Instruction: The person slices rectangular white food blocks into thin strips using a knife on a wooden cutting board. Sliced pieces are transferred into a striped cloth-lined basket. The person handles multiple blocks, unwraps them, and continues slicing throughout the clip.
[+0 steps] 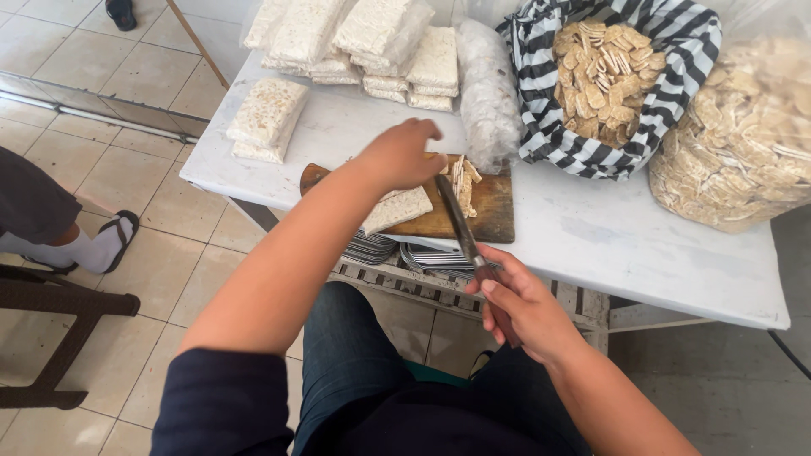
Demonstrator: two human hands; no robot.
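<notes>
My left hand (pixel 397 156) rests over a pale rectangular tempeh block (pixel 397 209) lying on a brown wooden cutting board (pixel 490 211), fingers curled on its far end. My right hand (pixel 524 308) grips the handle of a long knife (pixel 457 215) whose blade reaches up across the board beside the block. A small pile of cut slices (pixel 463 177) lies on the board just beyond the blade.
White table (pixel 591 245) holds stacked wrapped tempeh blocks (pixel 355 42), two more at the left (pixel 266 118), a striped bag of slices (pixel 604 76) and a clear bag of slices (pixel 743 143). Metal trays (pixel 405 253) sit under the board. A seated person's foot (pixel 93 245) at left.
</notes>
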